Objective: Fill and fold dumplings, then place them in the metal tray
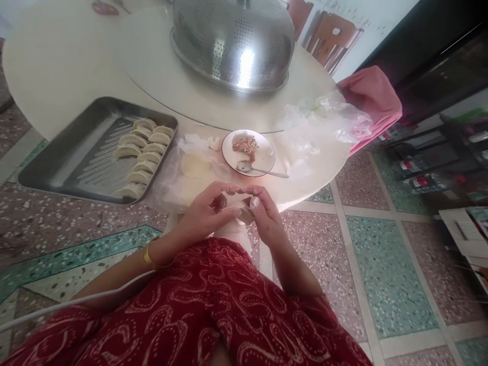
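Both hands meet close to my body at the table's front edge, holding one pale dumpling (246, 212) between them. My left hand (208, 211) pinches its left side, and my right hand (267, 213) grips the right side with the thumb on it. The fingers partly cover the dumpling. Just beyond them sits a white plate (229, 160) with minced filling (246, 146) and a metal spoon (263, 171) resting in it. To the left, a round dumpling wrapper (195, 165) lies on a plastic bag (163, 180). A metal tray (64, 168) farther left bears several folded dumplings (139, 161).
A large perforated metal cover (232, 46) stands on the raised round turntable (152, 76) at the back. Crumpled clear plastic (324, 117) and a pink cloth (377, 101) lie at the table's right. A wooden chair (331, 38) stands behind. A white cable (76, 301) crosses my left forearm.
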### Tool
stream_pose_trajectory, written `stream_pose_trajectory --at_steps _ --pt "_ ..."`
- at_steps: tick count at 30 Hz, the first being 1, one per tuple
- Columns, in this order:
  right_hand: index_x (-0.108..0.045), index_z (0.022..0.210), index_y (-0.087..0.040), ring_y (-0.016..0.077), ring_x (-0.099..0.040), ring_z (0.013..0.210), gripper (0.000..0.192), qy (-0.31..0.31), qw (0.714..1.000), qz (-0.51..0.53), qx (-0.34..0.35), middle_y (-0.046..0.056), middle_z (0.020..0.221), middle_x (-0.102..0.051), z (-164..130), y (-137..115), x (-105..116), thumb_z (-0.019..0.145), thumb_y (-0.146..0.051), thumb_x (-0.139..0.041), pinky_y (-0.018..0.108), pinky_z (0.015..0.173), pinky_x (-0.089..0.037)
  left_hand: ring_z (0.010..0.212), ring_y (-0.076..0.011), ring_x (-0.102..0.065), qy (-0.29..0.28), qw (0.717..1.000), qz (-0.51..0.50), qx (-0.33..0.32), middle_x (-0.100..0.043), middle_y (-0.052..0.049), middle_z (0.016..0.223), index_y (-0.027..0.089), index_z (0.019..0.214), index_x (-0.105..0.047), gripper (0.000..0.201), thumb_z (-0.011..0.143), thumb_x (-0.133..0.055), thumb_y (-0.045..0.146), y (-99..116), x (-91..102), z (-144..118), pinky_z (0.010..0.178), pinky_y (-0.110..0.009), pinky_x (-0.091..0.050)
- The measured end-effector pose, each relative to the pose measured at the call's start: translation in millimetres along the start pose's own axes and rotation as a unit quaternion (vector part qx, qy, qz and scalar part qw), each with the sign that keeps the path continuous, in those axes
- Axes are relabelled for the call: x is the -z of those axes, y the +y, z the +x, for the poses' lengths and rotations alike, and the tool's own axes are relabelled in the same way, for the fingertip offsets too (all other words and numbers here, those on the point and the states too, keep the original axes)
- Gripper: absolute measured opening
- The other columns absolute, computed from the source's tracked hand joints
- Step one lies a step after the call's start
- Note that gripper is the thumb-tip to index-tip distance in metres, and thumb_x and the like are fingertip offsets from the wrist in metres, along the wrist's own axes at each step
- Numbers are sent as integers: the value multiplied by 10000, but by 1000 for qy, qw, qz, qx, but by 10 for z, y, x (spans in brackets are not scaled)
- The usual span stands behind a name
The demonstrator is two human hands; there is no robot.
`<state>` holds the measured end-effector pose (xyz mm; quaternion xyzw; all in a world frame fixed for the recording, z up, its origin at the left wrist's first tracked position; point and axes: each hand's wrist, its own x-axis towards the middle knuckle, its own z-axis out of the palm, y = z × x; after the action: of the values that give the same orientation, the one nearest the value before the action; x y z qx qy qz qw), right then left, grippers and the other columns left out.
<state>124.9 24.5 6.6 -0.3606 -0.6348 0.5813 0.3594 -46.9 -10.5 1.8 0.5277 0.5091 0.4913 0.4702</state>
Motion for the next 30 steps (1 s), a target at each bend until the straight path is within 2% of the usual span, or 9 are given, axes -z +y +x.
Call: stream_pose_trajectory --at_steps 2,7,10,12,15,17,21,26,30 --pt "-556 1171 -308 173 -634 991 289 -8 1000 -4 -7 31 1148 -638 16 -39 21 973 -497 -464 377 892 -544 679 -107 -538 -14 999 -27 15 -636 -25 906 195 1083 -631 338 785 -698 339 0 -16 8 610 -231 -482" --pt "-565 1161 -288 200 -611 1110 423 -22 999 -32 -25 58 1198 -617 92 -135 81 922 -624 -468 393 952 -539 1086 -210 -611 -67 992 -106 -14 -642 -64 1155 220 959 -720 204 764 -723 280 -43 -61 38 801 -273 -553" --pt "-557 1201 -287 200 -639 1075 468 -46 997 -39 -51 68 1269 -599 120 -191 126 922 -645 -441 372 858 -590 856 -168 -655 -42 980 -192 33 -702 -59 995 198 926 -728 219 758 -761 335 -128 -111 58 679 -242 -537" --pt "-538 1250 -294 178 -667 976 457 -49 996 -55 -46 68 1277 -603 102 -214 143 946 -612 -416 354 774 -612 627 -118 -604 -24 952 -290 94 -706 -43 828 174 946 -709 321 752 -778 420 -182 -155 73 548 -215 -486" --pt "-555 1264 -307 146 -666 899 363 -5 989 -147 23 61 1337 -569 24 -223 138 957 -489 -490 323 719 -619 557 -86 -569 10 896 -418 152 -696 -19 776 166 949 -676 418 687 -832 451 -210 -203 90 501 -186 -456" --pt "-601 1212 -298 145 -664 903 293 31 969 -229 91 60 1331 -571 -35 -225 116 932 -379 -571 326 721 -624 575 -80 -579 26 883 -443 154 -708 -20 850 171 942 -665 423 659 -858 420 -194 -205 87 503 -180 -460" --pt "-662 1077 -237 184 -677 963 188 62 917 -349 181 84 1155 -655 -96 -241 46 899 -218 -604 377 767 -633 552 -83 -558 24 900 -415 129 -683 -14 809 165 905 -670 369 692 -836 416 -163 -158 33 490 -199 -458" --pt "-684 959 -191 204 -677 927 101 74 865 -440 228 104 1018 -684 -100 -256 -25 886 -193 -613 360 699 -619 526 -80 -538 9 932 -352 89 -639 1 709 169 910 -681 263 787 -761 387 -168 -113 -71 488 -198 -447" --pt "-671 871 -203 182 -658 847 60 97 877 -417 217 70 924 -677 -84 -253 -30 868 -195 -612 329 640 -581 566 -65 -565 -4 958 -282 49 -667 -30 975 177 900 -679 148 828 -711 302 -99 -105 -129 508 -204 -481"
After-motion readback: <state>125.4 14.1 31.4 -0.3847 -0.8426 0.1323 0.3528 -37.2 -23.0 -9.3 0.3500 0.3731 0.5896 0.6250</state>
